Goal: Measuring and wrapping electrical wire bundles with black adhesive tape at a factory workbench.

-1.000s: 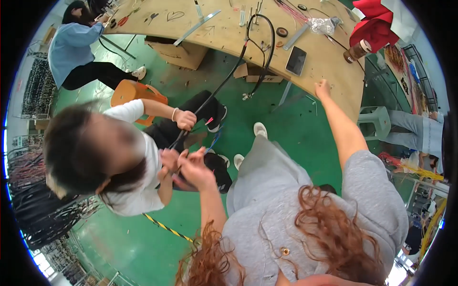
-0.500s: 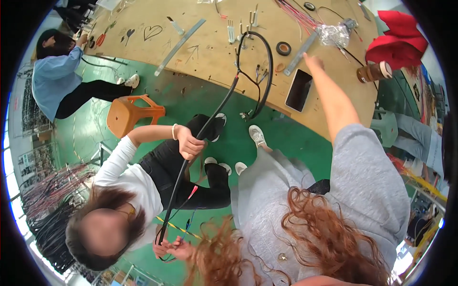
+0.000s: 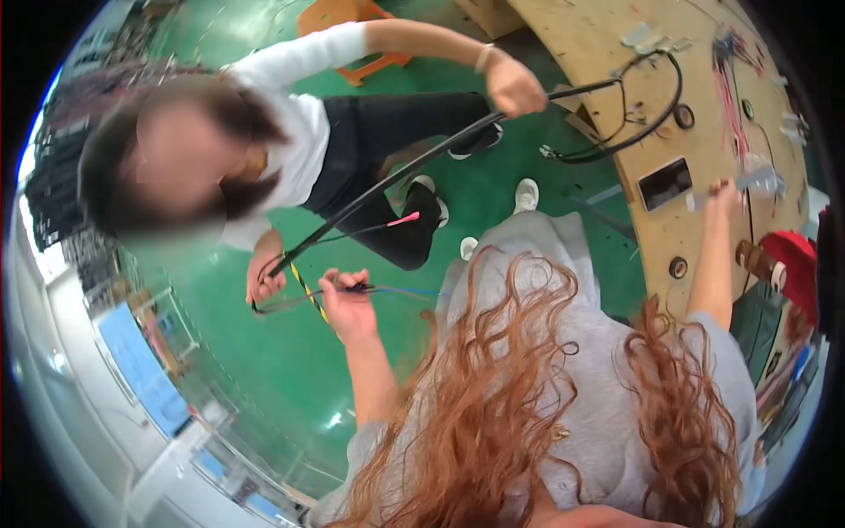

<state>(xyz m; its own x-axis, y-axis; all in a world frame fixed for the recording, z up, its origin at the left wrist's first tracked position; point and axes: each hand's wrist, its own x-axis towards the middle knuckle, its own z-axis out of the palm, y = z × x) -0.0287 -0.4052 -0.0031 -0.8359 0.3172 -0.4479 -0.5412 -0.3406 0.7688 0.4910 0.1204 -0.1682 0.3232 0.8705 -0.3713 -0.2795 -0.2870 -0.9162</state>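
Note:
My left hand (image 3: 350,304) is closed on thin wires (image 3: 387,289), one of them blue, at the lower end of a long black cable (image 3: 400,174). The cable runs up to the worktable, ending in a wide loop there. A co-worker grips it with one hand (image 3: 517,85) near the table and the other (image 3: 264,273) near its wire ends. A side lead with a pink tip (image 3: 403,219) branches off between them. Over at the right, my right hand (image 3: 723,197) has its fingers around a grey metal ruler (image 3: 755,180) above the table.
On the wooden worktable (image 3: 607,35) lie a dark phone (image 3: 665,184), tape rolls (image 3: 684,116) and bundled pinkish wires (image 3: 731,106). A brown bottle (image 3: 762,266) and red cloth (image 3: 797,264) are at the right. An orange stool (image 3: 348,18) stands behind the co-worker.
My view has swung left. My right hand has taken hold of the ruler it was reaching to. My left hand has come apart from the co-worker's lower hand, still with wires.

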